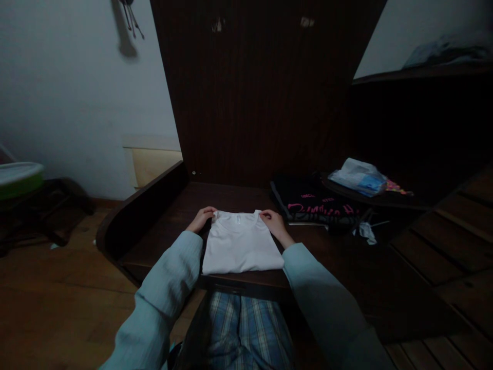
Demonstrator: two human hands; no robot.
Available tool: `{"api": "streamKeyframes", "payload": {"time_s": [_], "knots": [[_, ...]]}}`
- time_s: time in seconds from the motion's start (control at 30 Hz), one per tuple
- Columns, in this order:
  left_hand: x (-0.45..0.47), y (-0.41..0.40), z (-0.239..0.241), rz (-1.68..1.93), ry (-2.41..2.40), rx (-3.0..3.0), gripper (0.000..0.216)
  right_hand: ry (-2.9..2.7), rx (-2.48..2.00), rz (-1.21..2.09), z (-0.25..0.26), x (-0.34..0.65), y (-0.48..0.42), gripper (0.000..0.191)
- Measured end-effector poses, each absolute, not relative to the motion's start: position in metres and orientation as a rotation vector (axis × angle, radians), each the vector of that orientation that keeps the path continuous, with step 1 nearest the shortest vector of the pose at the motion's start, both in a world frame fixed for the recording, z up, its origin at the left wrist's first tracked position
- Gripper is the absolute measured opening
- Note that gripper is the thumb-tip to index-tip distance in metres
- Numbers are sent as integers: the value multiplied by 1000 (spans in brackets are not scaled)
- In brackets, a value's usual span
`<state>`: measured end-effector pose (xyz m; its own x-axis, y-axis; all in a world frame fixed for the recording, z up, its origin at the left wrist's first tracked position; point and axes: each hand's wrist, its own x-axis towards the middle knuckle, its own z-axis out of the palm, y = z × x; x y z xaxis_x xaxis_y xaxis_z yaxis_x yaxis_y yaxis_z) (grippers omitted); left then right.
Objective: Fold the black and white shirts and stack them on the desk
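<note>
A white T-shirt (242,246) lies folded into a neat rectangle on the dark wooden surface (162,241), its neckline at the far side with a small label inside the collar. My left hand (202,218) pinches the far left corner of the shirt near the shoulder. At the far right corner, my right hand (274,222) grips the fabric with fingers pressed together. Both forearms, in light blue sleeves, reach along the two sides of the shirt.
Right of the shirt sits a stack of dark folded clothes (316,203) with pink lettering. A plastic packet (358,177) rests on a dark shelf beyond it. A tall dark wooden panel (254,103) rises behind. A raised curved side board (142,205) borders the left.
</note>
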<state>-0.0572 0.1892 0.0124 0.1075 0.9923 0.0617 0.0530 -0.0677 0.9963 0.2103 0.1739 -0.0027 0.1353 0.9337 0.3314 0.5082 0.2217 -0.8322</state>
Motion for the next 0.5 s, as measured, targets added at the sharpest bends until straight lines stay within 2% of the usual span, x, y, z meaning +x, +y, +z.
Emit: {"api": "streamKeyframes", "payload": {"time_s": [0.1, 0.5], "knots": [[-57, 191, 11, 1163, 1156, 1369, 11, -1507, -1427, 547, -3, 210, 174, 9], [-54, 193, 9, 1341, 1270, 1403, 32, -1497, -1363, 486, -1, 209, 173, 9]]}}
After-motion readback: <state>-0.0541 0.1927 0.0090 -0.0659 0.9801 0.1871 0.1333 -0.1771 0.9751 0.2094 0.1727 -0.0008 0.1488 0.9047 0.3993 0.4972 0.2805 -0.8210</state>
